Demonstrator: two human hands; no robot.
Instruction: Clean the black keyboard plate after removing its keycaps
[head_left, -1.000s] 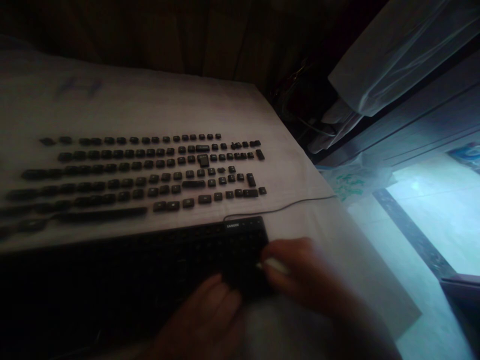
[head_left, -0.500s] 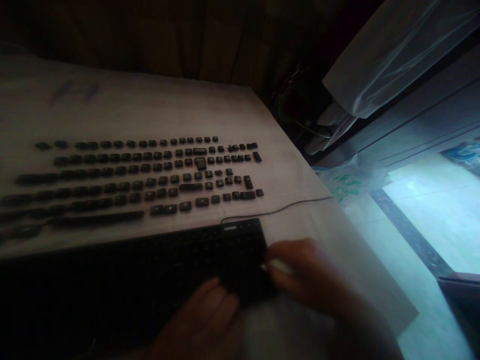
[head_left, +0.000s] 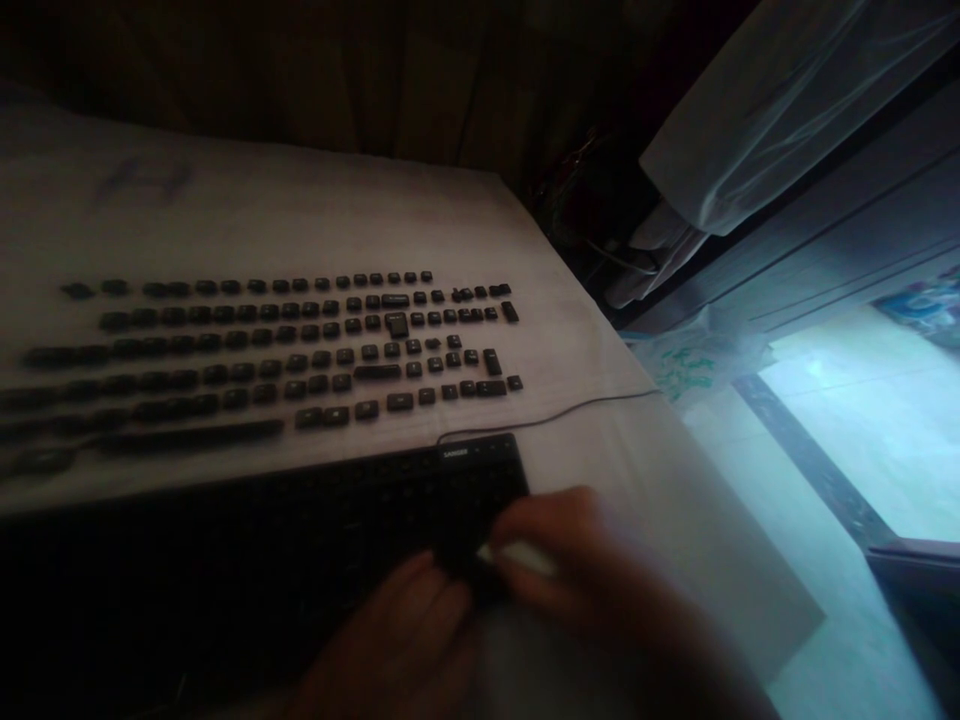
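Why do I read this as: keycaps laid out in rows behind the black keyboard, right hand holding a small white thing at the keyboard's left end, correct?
Not quite. The head view shows the right hand holding the small white thing at the right end of the black keyboard, not the left. The keycaps do lie in rows behind it.

We see a dim, grainy scene: cold daylight spills in from the floor at right, the worktop is faintly lit, the keyboard lost in shadow, our hands motion-blurred.
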